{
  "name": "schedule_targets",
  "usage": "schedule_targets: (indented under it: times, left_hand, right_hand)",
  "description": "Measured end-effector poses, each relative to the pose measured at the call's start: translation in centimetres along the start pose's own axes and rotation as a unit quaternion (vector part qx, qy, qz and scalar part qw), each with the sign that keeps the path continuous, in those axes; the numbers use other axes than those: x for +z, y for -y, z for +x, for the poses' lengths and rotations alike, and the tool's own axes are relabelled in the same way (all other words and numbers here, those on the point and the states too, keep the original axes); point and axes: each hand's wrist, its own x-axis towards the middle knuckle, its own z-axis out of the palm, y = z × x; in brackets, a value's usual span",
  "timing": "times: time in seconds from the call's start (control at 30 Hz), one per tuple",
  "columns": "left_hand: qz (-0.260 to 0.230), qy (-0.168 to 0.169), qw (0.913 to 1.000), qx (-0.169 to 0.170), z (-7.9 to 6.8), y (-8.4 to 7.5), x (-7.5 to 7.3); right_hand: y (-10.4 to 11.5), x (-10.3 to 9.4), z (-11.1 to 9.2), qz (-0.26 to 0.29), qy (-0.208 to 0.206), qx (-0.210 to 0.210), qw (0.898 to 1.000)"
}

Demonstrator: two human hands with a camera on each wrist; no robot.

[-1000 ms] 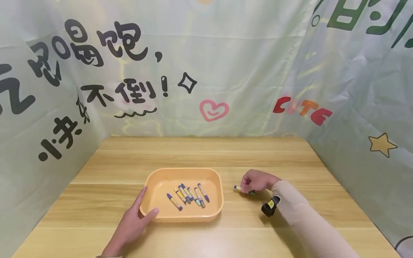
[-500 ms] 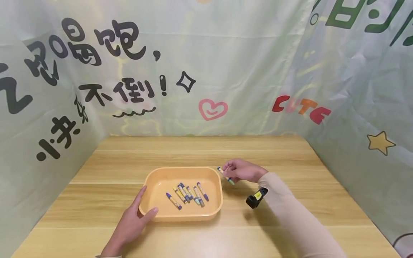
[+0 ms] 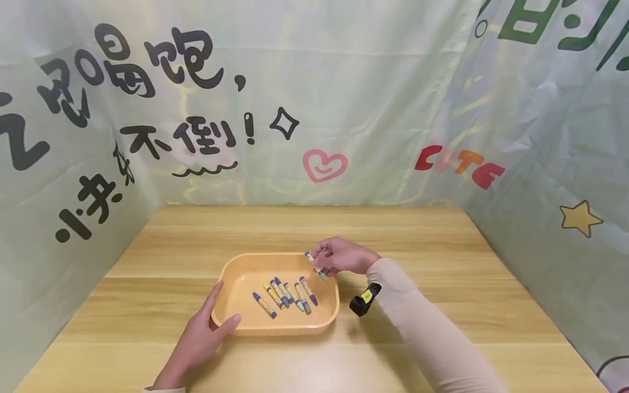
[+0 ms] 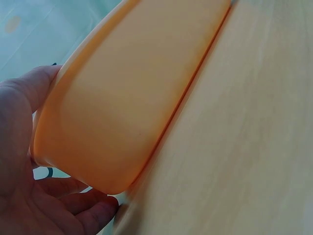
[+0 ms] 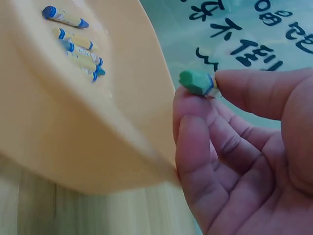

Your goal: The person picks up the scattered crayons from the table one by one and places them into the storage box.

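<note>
A light-orange plastic tray (image 3: 275, 330) stands on the table, with several crayons (image 3: 284, 295) lying in its middle. My right hand (image 3: 344, 255) is above the tray's far right corner and pinches a green crayon (image 3: 322, 274) between thumb and fingers. In the right wrist view the green tip (image 5: 194, 82) sticks out past the fingertips. At the tray's near left corner, my left hand (image 3: 196, 335) grips the rim, thumb on the front side and fingers along the left. The left wrist view shows that hand (image 4: 29, 161) around the tray's corner.
The wooden table (image 3: 417, 229) runs back to a printed fabric wall (image 3: 373, 109), with more fabric on the left and right. A small black camera (image 3: 365, 300) hangs at the right wrist below the sleeve (image 3: 427, 327).
My right hand has lifted the green crayon off the table right of the tray and carried it left over the rim. My left hand and the tray have stayed in place.
</note>
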Motion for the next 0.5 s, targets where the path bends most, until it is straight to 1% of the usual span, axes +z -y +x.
schedule_targets:
  times: [0.23,0.37,0.5]
  left_hand:
    - [0.002,0.001,1.0,-0.006,-0.3,0.1,0.0]
    - [0.003,-0.001,1.0,-0.006,-0.2,0.0,0.0]
    - [0.007,-0.001,1.0,-0.006,-0.1,-0.1,0.1]
  right_hand:
    - [1.3,2.0,1.0,-0.016,0.014,0.005,1.0]
    - [1.8,3.0,2.2,-0.025,0.022,0.006,0.999]
    - [1.7,4.1,3.6,-0.031,0.041,0.014,0.999]
